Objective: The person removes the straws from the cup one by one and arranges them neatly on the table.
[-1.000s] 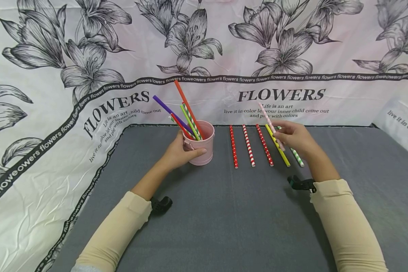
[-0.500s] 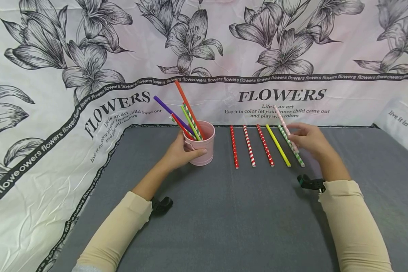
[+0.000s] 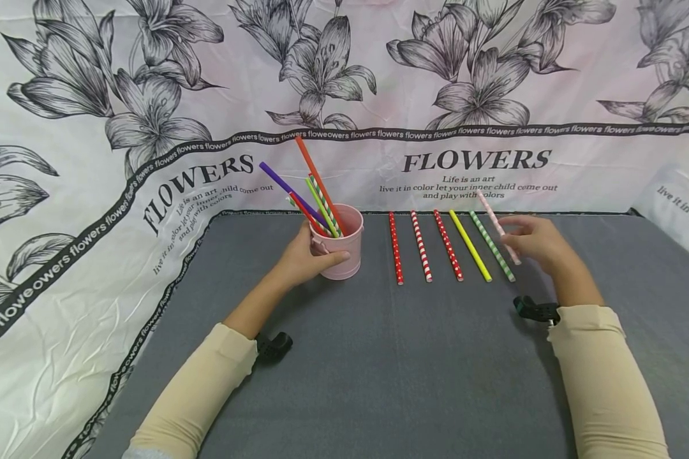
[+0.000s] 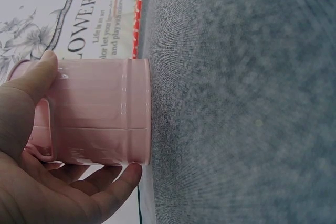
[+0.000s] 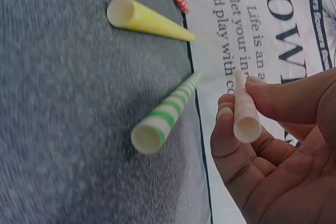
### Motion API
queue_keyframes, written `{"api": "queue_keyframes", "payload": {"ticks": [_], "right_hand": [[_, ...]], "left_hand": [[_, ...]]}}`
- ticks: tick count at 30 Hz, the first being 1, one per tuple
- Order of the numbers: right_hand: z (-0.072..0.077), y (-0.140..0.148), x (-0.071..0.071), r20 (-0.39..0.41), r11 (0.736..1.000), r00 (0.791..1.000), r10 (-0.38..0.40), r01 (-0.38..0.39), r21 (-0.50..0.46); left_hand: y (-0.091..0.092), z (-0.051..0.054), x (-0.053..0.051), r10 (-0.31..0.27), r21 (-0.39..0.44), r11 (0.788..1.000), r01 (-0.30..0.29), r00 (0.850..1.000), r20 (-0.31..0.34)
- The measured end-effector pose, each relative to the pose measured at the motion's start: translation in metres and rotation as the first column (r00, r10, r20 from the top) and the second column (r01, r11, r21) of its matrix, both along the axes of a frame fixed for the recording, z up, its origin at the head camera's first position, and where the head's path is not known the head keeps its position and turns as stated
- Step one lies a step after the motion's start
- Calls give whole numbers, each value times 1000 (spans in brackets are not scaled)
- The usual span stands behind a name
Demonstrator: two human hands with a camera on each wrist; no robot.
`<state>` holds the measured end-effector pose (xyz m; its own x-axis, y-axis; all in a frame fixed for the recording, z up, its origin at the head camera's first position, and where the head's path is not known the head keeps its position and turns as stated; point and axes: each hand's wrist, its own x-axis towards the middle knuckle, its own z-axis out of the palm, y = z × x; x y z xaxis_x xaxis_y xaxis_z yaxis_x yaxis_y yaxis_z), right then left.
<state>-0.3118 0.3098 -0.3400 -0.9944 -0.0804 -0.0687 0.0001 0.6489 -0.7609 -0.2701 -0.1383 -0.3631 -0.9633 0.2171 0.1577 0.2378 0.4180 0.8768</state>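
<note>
In the head view, the left hand (image 3: 310, 258) grips the pink cup (image 3: 350, 247), which contains several straws (image 3: 320, 186), on the bench (image 3: 390, 363); the right hand (image 3: 536, 241) pinches a pale pink straw (image 3: 492, 217) beside the green-striped straw (image 3: 492, 247). In the left wrist view, the fingers (image 4: 123, 182) curl around the pink cup. In the right wrist view, thumb (image 5: 286, 98) and fingers hold the pale pink straw.
</note>
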Motion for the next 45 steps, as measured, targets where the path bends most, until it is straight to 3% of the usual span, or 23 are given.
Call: {"api": "queue_keyframes", "payload": {"ticks": [16, 25, 29, 40, 45], "right_hand": [[-5, 24, 2, 90, 997, 994, -65, 62, 44], [-7, 26, -4, 117, 965, 990, -77, 44, 259], [-7, 19, -3, 123, 952, 987, -102, 62, 300], [-7, 14, 2, 68, 941, 991, -114, 86, 327], [-1, 11, 4, 13, 915, 993, -122, 107, 390]], "left_hand": [[0, -1, -1, 1, -8, 1000, -1, 1000, -11], [0, 0, 0, 5, -2, 1000, -5, 1000, -2], [0, 0, 1, 7, -5, 1000, -7, 1000, 2], [1, 1, 2, 15, -24, 1000, -14, 1000, 20], [1, 1, 2, 15, -22, 1000, -15, 1000, 12]]}}
